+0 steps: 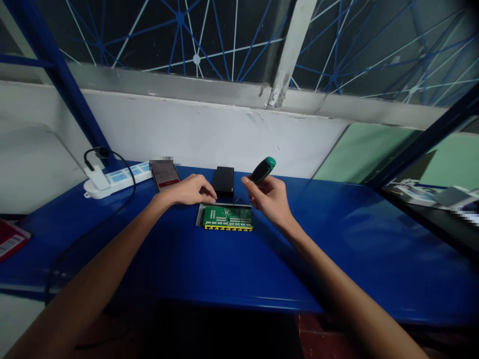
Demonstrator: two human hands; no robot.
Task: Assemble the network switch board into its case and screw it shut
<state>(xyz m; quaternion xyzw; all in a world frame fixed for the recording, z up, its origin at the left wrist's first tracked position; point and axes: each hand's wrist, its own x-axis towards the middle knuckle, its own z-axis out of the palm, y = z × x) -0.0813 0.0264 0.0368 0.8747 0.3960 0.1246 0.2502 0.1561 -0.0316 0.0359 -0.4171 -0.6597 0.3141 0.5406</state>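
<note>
Blue bench point(337, 259) | right hand point(271, 199) grips screwdriver point(262, 170) | left hand point(190, 190) – seemingly on circuit board point(228, 218)

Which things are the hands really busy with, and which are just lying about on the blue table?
In use: the screwdriver held in the right hand; the green circuit board and its grey tray, by the left hand.
Lying about: black box, phone, power strip, red packet.
</note>
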